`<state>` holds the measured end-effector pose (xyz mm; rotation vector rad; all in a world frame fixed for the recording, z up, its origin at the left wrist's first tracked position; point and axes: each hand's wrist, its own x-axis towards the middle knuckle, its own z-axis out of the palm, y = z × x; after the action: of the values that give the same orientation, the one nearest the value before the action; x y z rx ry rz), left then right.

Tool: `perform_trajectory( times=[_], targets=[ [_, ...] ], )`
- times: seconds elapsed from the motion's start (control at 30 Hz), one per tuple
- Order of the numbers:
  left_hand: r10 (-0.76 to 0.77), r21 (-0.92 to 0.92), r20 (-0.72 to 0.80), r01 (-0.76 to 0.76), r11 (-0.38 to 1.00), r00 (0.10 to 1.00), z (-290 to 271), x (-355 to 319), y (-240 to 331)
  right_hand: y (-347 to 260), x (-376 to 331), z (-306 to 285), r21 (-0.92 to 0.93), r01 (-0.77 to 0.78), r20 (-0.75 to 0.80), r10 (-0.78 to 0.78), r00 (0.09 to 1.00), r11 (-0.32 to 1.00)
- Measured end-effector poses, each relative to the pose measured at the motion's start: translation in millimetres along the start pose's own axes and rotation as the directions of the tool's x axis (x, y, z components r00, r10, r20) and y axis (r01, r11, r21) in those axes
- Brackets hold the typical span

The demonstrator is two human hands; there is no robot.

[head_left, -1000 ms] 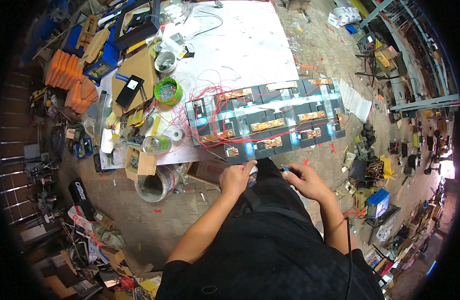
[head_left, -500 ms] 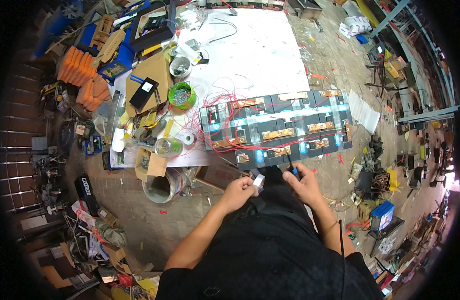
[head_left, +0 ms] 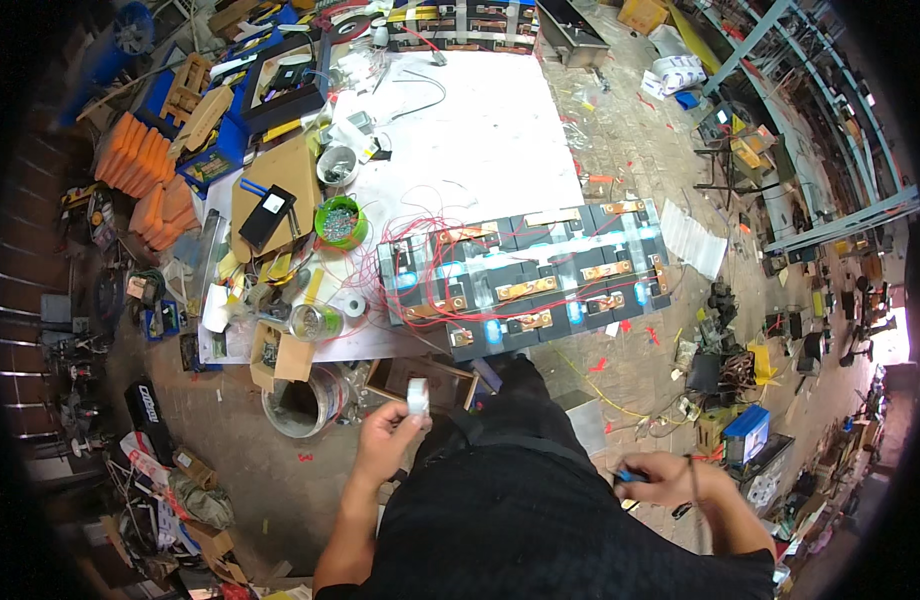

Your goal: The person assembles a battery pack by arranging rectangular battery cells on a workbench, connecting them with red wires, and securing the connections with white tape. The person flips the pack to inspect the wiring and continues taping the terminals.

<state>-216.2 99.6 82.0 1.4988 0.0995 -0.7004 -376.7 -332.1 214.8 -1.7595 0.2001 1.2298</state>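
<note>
My left hand (head_left: 385, 440) is closed on a small whitish, roll-like piece (head_left: 417, 396), held upright in front of the table's near edge. Its exact kind is hard to make out. Off to the right of my body, my right hand (head_left: 662, 480) is closed around a screwdriver (head_left: 632, 477) with a blue and black handle; its shaft hardly shows. Ahead of both hands lies a battery pack (head_left: 540, 257) of black cells with copper bars, clear tape and blue patches. Thin red wires (head_left: 420, 270) tangle over its left end. Neither hand touches the pack.
The pack rests on a white-topped table (head_left: 480, 120). On its left stand a green tub (head_left: 340, 222) of small hardware, a white bowl (head_left: 336, 166), a clear jar (head_left: 315, 320) and a cardboard box (head_left: 280, 357). Below are a bucket (head_left: 305, 405) and an open carton (head_left: 420, 384).
My right hand has swung down and right, away from the pack, with the screwdriver. The left has drawn left and lower with the whitish piece. The view has shifted too.
</note>
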Motion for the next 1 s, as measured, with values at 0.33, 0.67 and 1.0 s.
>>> perform_trajectory(
  times=[0.33,0.67,1.0],
  targets=[
    [0.033,0.003,-0.037,-0.033,0.999,0.999,-44.6,-12.2,1.4,-10.0,-69.4,-16.8,0.247,-0.113,0.324,0.028,0.946,0.962],
    [0.045,-0.171,-0.084,-0.059,0.983,0.995,-23.0,-4.9,-20.0,-100.2,100.9,22.3,0.140,0.990,-0.986,0.087,0.140,-0.012],
    [0.211,0.009,-0.034,-0.211,0.977,0.977,3.9,19.2,46.1,-222.8,-63.2,-196.4,-0.891,0.431,-0.444,-0.079,-0.892,0.138]
  ],
)
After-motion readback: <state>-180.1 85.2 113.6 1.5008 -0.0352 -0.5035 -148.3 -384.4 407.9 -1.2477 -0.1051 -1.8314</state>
